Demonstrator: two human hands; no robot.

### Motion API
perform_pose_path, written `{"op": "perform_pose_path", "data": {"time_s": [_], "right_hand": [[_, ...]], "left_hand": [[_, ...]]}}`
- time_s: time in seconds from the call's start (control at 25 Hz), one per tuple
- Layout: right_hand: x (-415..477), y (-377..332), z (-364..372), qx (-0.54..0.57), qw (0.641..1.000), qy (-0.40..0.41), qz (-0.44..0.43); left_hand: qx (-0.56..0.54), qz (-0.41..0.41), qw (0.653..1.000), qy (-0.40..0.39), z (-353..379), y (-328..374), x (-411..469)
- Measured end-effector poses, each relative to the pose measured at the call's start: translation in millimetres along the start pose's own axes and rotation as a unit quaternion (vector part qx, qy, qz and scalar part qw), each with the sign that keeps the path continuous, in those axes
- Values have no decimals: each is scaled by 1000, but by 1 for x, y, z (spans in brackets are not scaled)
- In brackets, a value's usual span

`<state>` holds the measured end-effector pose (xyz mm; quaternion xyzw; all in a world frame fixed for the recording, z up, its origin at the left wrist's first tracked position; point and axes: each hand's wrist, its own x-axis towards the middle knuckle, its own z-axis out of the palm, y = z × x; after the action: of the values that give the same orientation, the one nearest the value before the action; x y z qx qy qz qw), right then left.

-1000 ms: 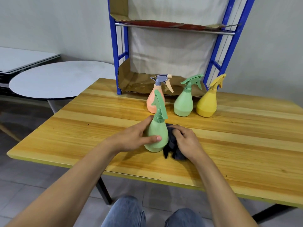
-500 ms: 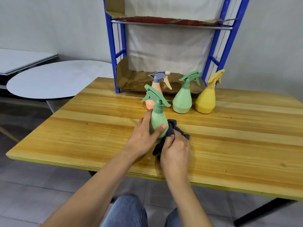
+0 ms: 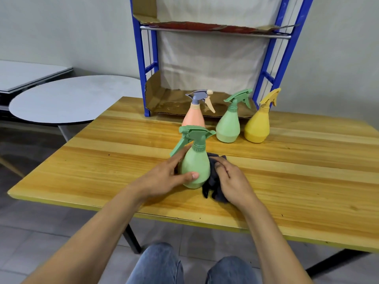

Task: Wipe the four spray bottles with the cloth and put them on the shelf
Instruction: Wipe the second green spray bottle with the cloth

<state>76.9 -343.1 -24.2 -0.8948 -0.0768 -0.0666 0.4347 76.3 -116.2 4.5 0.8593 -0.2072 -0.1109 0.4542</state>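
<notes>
A green spray bottle (image 3: 194, 167) stands upright on the wooden table (image 3: 287, 181), its trigger pointing left. My left hand (image 3: 170, 177) grips its body from the left, thumb across the front. My right hand (image 3: 231, 181) holds a dark cloth (image 3: 213, 181) against the bottle's right side. Behind them stand an orange bottle (image 3: 194, 117) with a grey head, a second green bottle (image 3: 229, 124) and a yellow bottle (image 3: 258, 126). The blue shelf (image 3: 141, 64) rises at the table's far edge, with cardboard on its lower and upper levels.
A round grey table (image 3: 67, 99) stands to the left, with a flat grey surface (image 3: 24, 72) beyond it. My knees in jeans (image 3: 160, 267) show below the table's front edge. A pale sheet hangs behind the shelf.
The green bottle has turned so its trigger now points left. My right hand with the cloth has shifted from the bottle's front to its right side.
</notes>
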Motion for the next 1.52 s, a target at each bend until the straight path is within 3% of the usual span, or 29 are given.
{"op": "perform_pose_path", "data": {"time_s": [0.2, 0.28, 0.4, 0.64, 0.76, 0.84, 0.96, 1.08, 1.32, 1.4, 1.52], "right_hand": [[-34, -29, 42, -24, 980, 192, 51], [-42, -36, 56, -23, 971, 234, 52], [-33, -34, 45, -19, 971, 231, 55], [-14, -23, 9, 5, 993, 93, 67], [-11, -19, 5, 10, 996, 74, 55], [-10, -19, 10, 2, 994, 96, 60], [-19, -31, 34, -12, 987, 153, 45], [-32, -44, 55, -27, 988, 141, 60], [-22, -33, 41, -34, 990, 124, 48], [-18, -35, 46, -33, 987, 147, 53], [-21, -41, 55, -47, 985, 162, 46]], "left_hand": [[32, -34, 974, 222, 45, -1, 20], [59, -50, 962, 262, 55, 8, 26], [62, -28, 968, 241, 44, 13, 14], [-15, -4, 996, 90, -13, 11, 6], [44, 3, 999, 24, -19, 5, 14], [25, 15, 997, 67, -5, 1, 17], [28, 14, 977, 209, 18, 3, 25], [80, -36, 949, 302, 30, 19, 32], [154, -71, 952, 254, 22, 12, 11], [132, -62, 960, 238, 14, 4, 6], [83, -37, 956, 279, 23, 2, 9]]}}
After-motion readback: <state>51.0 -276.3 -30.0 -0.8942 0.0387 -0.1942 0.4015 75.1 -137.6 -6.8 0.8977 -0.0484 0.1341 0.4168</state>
